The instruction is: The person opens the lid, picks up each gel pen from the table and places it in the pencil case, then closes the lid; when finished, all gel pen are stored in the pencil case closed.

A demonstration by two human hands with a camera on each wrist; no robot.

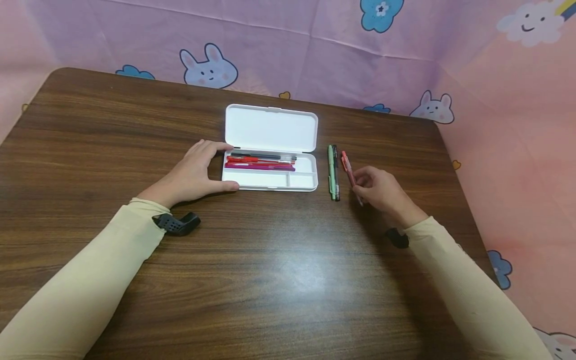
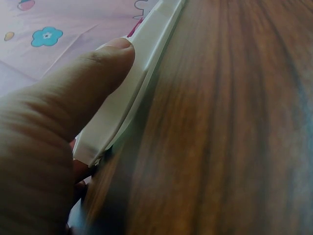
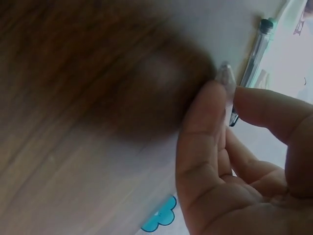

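A white pencil case (image 1: 258, 179) lies with its lid (image 1: 270, 129) raised toward the back of the table. Several pens fill its rear compartment: a black one (image 1: 258, 156), red ones (image 1: 243, 160) and a magenta one (image 1: 265, 167). My left hand (image 1: 191, 172) grips the case's left end, thumb on the front edge and fingers at the back corner. Right of the case, my right hand (image 1: 382, 190) pinches a red pen (image 1: 346, 164) between thumb and fingers; its clear end (image 3: 226, 76) pokes out in the right wrist view. A green pen (image 1: 331, 172) and a black pen (image 1: 336, 167) lie side by side between case and hand.
The brown wooden table (image 1: 252, 270) extends on every side of the case. A patterned cloth (image 1: 279, 45) hangs behind it and along the right side. Black straps with camera mounts (image 1: 177, 224) sit on both wrists.
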